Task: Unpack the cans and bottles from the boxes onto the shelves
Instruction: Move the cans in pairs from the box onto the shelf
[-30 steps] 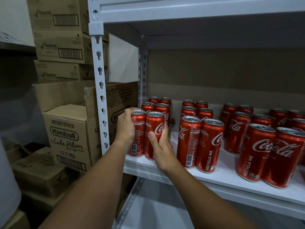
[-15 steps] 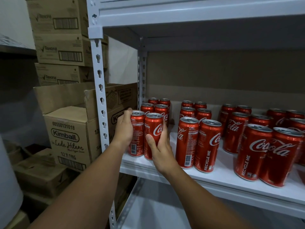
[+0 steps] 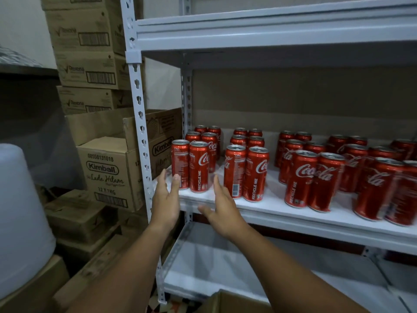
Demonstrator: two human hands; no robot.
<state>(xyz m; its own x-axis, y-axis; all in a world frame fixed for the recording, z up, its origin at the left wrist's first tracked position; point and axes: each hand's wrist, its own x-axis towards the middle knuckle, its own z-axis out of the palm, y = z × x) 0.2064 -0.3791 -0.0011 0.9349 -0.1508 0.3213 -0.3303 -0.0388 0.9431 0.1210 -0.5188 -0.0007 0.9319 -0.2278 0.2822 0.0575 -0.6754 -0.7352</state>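
Note:
Two tall red cola cans, a left can [image 3: 180,164] and a right can [image 3: 199,166], stand upright side by side at the front left corner of the white shelf [image 3: 282,214]. My left hand [image 3: 165,196] hovers just in front of them with straight fingers, one fingertip near the left can's base. Off to the right and a little lower, my right hand [image 3: 220,207] is spread, holding nothing. Several more red cans [image 3: 248,172] stand in paired rows across the shelf to the right.
A perforated white upright post [image 3: 141,123] rises just left of my hands. Stacked cardboard boxes [image 3: 106,172] fill the space to the left, beside a white plastic tub [image 3: 20,220]. A lower shelf [image 3: 225,267] and an open box flap [image 3: 232,301] lie below.
Both hands have let go of the two front-left cans and drawn back toward me. The cans now stand free on the shelf. The camera view has shifted downward and back.

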